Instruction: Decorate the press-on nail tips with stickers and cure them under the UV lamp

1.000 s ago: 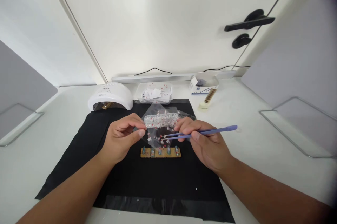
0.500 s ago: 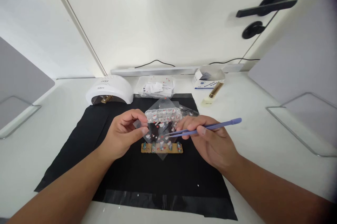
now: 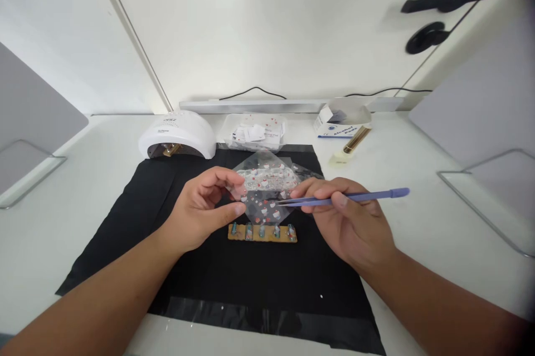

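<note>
Left hand (image 3: pixel 196 211): partly curled, holding the left edge of a transparent patterned sheet (image 3: pixel 265 205), with index fingertip and thumb tip visibly apart. How firm the hold is cannot be told. Right hand (image 3: pixel 359 222): closed around blue tweezers (image 3: pixel 368 196), its foremost fingers by the sheet's right edge.

Position: the sheet lies between the two hands, roughly diamond-shaped, one corner toward the near side. The tweezers run left to right, handle end to the right, points over the right part of the sheet. The prongs stand slightly apart; contact between points and sheet cannot be confirmed. Of the two hands, the left overlaps the sheet more clearly.

Just on the near side of the sheet, a narrow tan strip (image 3: pixel 270 238) rests on black cloth (image 3: pixel 200 289), its long axis also left to right. It carries five small teal, glossy pieces in a row. The left thumb appears nearer to it than the right fingers do.

Through the far part of the sheet, a clear case (image 3: pixel 270 179) is visible. Beyond, to the left, stands a white domed device (image 3: pixel 179 127); to the far right, an open carton marked Alcohol Pads (image 3: pixel 340 129).
</note>
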Tool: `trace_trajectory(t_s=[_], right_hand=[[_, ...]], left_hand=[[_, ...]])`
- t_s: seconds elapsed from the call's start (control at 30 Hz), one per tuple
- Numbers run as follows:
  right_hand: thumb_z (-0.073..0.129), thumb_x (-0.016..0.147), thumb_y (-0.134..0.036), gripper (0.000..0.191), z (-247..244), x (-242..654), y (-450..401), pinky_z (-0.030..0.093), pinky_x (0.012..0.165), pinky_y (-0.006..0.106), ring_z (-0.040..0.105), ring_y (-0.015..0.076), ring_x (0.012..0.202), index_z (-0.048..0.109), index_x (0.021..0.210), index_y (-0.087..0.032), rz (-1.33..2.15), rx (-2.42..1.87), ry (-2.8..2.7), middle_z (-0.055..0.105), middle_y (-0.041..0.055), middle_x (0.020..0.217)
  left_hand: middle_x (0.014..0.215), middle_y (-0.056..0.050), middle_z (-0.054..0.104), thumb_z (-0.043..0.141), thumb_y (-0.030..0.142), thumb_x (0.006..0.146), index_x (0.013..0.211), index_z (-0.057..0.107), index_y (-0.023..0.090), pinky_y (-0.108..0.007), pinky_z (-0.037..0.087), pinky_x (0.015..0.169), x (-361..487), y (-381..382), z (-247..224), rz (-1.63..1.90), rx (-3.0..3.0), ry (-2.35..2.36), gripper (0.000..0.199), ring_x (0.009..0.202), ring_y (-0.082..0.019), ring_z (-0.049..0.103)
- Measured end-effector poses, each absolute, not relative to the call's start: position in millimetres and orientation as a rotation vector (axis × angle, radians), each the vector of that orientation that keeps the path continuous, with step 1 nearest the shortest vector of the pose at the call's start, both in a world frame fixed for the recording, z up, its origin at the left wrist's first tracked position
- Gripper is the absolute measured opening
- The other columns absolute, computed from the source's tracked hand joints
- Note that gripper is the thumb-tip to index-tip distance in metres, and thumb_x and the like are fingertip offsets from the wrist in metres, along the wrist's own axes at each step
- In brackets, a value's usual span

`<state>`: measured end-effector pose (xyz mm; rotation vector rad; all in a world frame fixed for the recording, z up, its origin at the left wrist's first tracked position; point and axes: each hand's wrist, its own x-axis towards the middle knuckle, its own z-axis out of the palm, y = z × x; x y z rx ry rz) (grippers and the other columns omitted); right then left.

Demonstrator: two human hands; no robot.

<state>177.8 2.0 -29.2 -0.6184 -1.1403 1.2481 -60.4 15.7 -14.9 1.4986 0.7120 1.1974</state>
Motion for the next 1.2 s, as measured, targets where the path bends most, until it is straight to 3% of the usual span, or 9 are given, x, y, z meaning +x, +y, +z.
trace_trajectory(t_s=[0.33,0.47,0.6,0.77,0.9,1.03,1.2], right_hand=[[0.067,0.085,-0.039,0.012,-24.6,176.8,0.2,0.05,0.089,0.048,0.066,0.0254,0.087,0.075,0.081,-0.032,1.121,-0.653,-1.171,0.068,0.0011,0.063],[0.061,0.09,-0.033,0.015,-25.1,179.9,-6.4,0.048,0.091,0.048,0.065,0.0255,0.091,0.076,0.09,-0.031,0.972,-0.6,-1.382,0.071,0.0034,0.072],[0.057,0.092,-0.027,0.019,-27.7,180.6,-11.4,0.05,0.085,0.046,0.065,0.0243,0.085,0.075,0.098,-0.029,0.881,-0.563,-1.478,0.07,0.0045,0.076],[0.057,0.092,-0.027,0.019,-25.7,178.0,-11.0,0.05,0.079,0.044,0.064,0.0235,0.079,0.076,0.096,-0.029,0.861,-0.59,-1.411,0.07,0.004,0.072],[0.058,0.092,-0.03,0.018,-27.8,178.2,-9.7,0.048,0.089,0.048,0.064,0.0253,0.085,0.076,0.094,-0.032,0.865,-0.637,-1.406,0.071,0.0035,0.072],[0.058,0.09,-0.032,0.018,-29.9,177.8,-11.7,0.038,0.104,0.054,0.065,0.0266,0.087,0.076,0.093,-0.033,0.693,-0.672,-1.432,0.072,0.0024,0.072],[0.062,0.086,-0.039,0.013,-23.6,184.3,-22.3,0.038,0.104,0.056,0.067,0.028,0.089,0.074,0.089,-0.035,0.596,-0.707,-1.522,0.073,0.0011,0.074]], left_hand=[[0.085,-0.003,0.067,0.077,0.012,0.075,0.1,0.07,0.021,-0.022,0.054,0.074,-57.2,11.3,-14.3,1.176,1.549,0.795,0.027,0.079,-0.012,0.061],[0.086,-0.003,0.067,0.076,0.013,0.076,0.099,0.069,0.021,-0.023,0.055,0.075,-55.6,7.2,-11.9,1.169,1.601,0.805,0.025,0.08,-0.013,0.062],[0.087,-0.003,0.066,0.073,0.011,0.079,0.1,0.068,0.022,-0.024,0.055,0.074,-55.1,2.2,-8.5,1.169,1.658,0.788,0.024,0.081,-0.014,0.063],[0.091,-0.003,0.068,0.069,0.01,0.082,0.101,0.069,0.024,-0.024,0.055,0.074,-54.8,-1.3,-6.0,1.168,1.703,0.763,0.023,0.084,-0.014,0.064],[0.086,-0.003,0.068,0.075,0.011,0.077,0.102,0.071,0.022,-0.026,0.058,0.074,-53.8,-1.3,-5.6,1.196,1.653,0.79,0.027,0.08,-0.015,0.066],[0.085,-0.002,0.068,0.076,0.009,0.075,0.101,0.071,0.022,-0.025,0.058,0.075,-52.5,-1.3,-6.1,1.245,1.649,0.819,0.029,0.081,-0.014,0.066],[0.088,-0.002,0.068,0.073,0.007,0.077,0.104,0.07,0.022,-0.023,0.057,0.073,-53.3,-3.3,-5.2,1.207,1.706,0.807,0.031,0.081,-0.014,0.066]])
